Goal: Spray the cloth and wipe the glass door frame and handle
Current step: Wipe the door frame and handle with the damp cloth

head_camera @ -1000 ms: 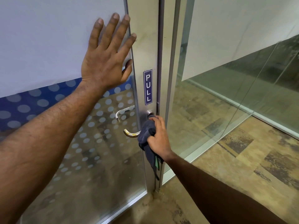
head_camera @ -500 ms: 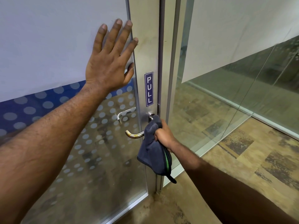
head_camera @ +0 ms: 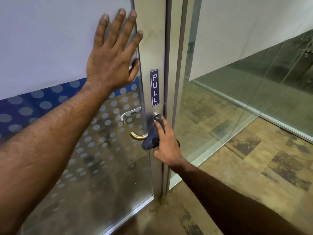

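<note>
My left hand [head_camera: 113,53] lies flat, fingers spread, against the glass door [head_camera: 50,39] just left of its metal frame [head_camera: 152,39]. My right hand [head_camera: 166,143] holds a dark blue cloth [head_camera: 151,139] bunched around the inner end of the curved metal handle [head_camera: 138,136], close to the round lock plate [head_camera: 156,115]. The handle's free end sticks out to the left of the cloth. A blue PULL sticker [head_camera: 154,87] sits on the frame above the handle. No spray bottle is in view.
A second handle [head_camera: 129,114] shows through the dotted glass on the far side. Right of the frame stands a fixed glass panel [head_camera: 237,99] with a metal bottom rail [head_camera: 211,153]. Mottled brown floor [head_camera: 254,167] spreads below and to the right.
The cloth hung loose below my right hand half a second ago; now it is bunched up under my hand on the handle, with my fingers over it. My left hand stays on the glass.
</note>
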